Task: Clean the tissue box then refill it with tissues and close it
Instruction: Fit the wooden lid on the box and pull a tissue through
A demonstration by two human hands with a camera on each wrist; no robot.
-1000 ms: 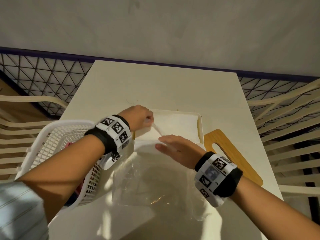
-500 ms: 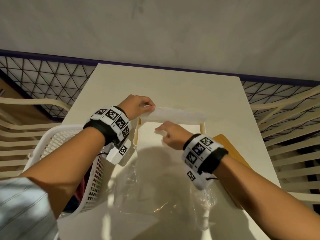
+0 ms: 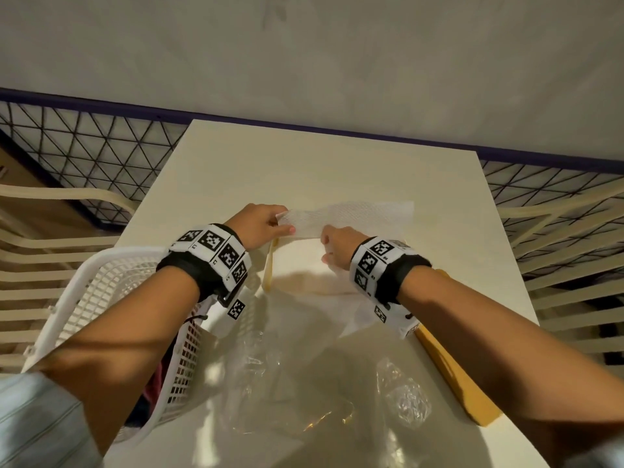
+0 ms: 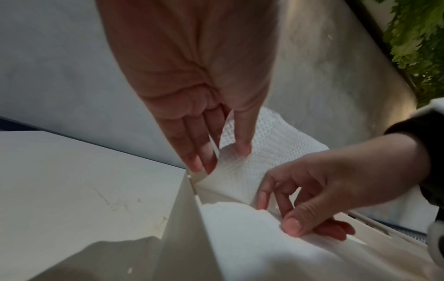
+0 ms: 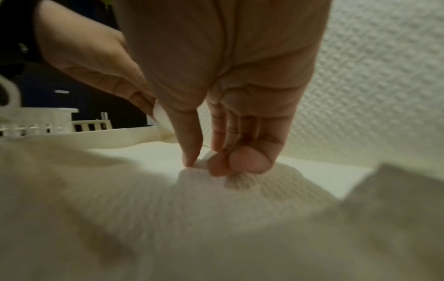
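Head view shows my left hand (image 3: 260,224) has lifted its pinched tissue sheet (image 3: 351,219) higher above the tissue box (image 3: 268,265) on the tabletop (image 3: 304,163), while my right hand's (image 3: 339,246) fingers (image 5: 192,150) pinch the stack's top layer.

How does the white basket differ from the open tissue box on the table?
The white basket has slotted lattice walls; the tissue box has solid cream walls. The basket sits at the table's left edge, untouched; both hands work over the box. The basket holds dark and red items; the box holds white tissues. Both are open-topped.
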